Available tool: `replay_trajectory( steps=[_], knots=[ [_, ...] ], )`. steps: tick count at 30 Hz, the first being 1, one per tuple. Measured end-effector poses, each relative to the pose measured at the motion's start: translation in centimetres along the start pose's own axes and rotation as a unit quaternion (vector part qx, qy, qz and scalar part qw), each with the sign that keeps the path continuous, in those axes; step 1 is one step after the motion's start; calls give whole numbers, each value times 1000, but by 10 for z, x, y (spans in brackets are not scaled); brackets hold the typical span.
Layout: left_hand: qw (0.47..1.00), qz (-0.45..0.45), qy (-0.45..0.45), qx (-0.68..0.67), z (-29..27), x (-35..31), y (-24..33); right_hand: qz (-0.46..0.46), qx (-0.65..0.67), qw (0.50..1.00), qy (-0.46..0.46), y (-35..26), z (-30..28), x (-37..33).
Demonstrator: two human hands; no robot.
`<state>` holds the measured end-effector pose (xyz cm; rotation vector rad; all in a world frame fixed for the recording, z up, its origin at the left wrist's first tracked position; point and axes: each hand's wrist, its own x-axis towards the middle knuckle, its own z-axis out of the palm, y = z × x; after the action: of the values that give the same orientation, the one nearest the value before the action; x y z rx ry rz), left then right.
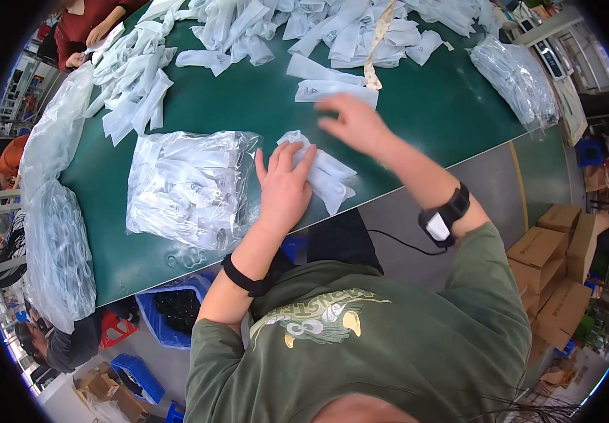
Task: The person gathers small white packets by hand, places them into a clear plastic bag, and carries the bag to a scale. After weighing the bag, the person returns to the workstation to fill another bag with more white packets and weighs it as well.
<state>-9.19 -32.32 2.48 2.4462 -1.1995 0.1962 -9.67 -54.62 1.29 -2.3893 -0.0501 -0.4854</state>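
My left hand (285,185) lies with fingers spread on a small stack of frosted white plastic packets (331,171) near the table's front edge. To its left is a large clear bag (186,189) packed with similar white packets. My right hand (355,124), slightly blurred, is over the table with thumb and fingers apart and nothing visible in it. Just beyond its fingertips lies a loose frosted packet (325,90), touching the end of a cream patterned strip (371,70).
A heap of loose packets (237,28) covers the far side of the green table (209,99). Filled clear bags stand at the left edge (61,247) and far right (516,81). Another person's hand (99,33) is at the far left. Cardboard boxes (540,261) sit on the right floor.
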Motion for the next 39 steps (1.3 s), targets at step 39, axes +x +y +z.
replay_trajectory(
  steps=[39],
  knots=[
    [981,17,-124,-150,-14,0,-12,-158,-306,934,91,74,5,146]
  ],
)
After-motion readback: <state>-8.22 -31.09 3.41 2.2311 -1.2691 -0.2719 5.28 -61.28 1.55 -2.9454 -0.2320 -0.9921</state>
